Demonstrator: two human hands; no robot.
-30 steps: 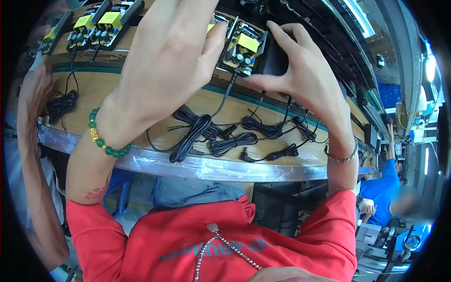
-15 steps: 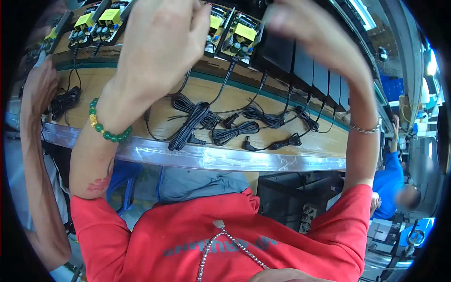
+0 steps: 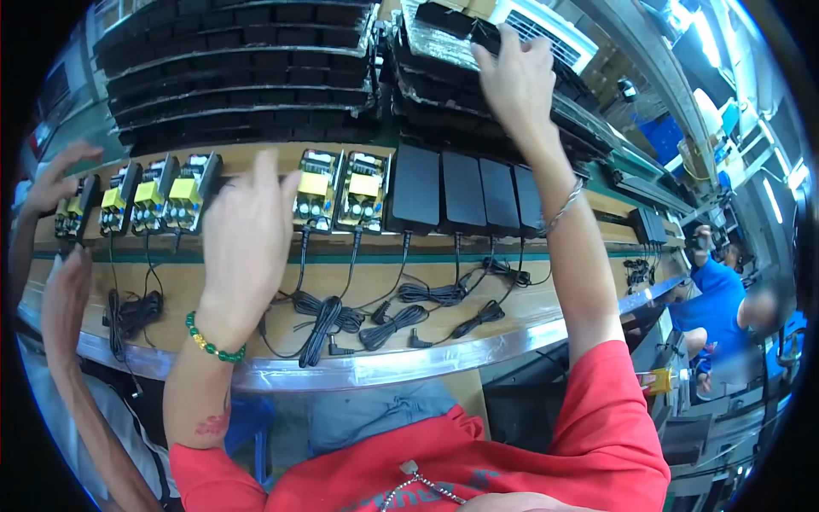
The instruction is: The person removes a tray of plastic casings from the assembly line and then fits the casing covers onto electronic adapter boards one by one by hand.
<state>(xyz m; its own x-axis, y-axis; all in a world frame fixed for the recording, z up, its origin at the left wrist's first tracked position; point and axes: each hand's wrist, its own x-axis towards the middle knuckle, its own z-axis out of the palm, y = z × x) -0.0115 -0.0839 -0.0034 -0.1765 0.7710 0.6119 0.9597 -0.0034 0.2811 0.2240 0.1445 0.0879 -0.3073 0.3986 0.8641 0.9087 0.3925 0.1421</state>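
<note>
My left hand [image 3: 243, 243], slightly blurred, is over the row of power adapters, and something dark shows beside its fingers. On its right are two uncovered adapters [image 3: 364, 189] with yellow transformers and green circuit boards in black shells. My right hand [image 3: 522, 81] is raised at the stacked trays [image 3: 426, 43] of black plastic covers, its fingers apart, close to a dark cover. Below it stand several closed black adapters [image 3: 415, 189]. Coiled black cables [image 3: 320, 328] run from the adapters across the bench.
More uncovered adapters [image 3: 185, 196] stand on the left, beside a co-worker's hands [image 3: 64, 183]. Tall stacks of black parts [image 3: 243, 77] rise behind the row. A clear-wrapped bench edge [image 3: 367, 371] runs in front. Another person in blue [image 3: 717, 294] is at the far right.
My right hand has moved up and away from the adapter row to the stacked trays. My view has tilted up, revealing the stacks. My left hand remains over the row.
</note>
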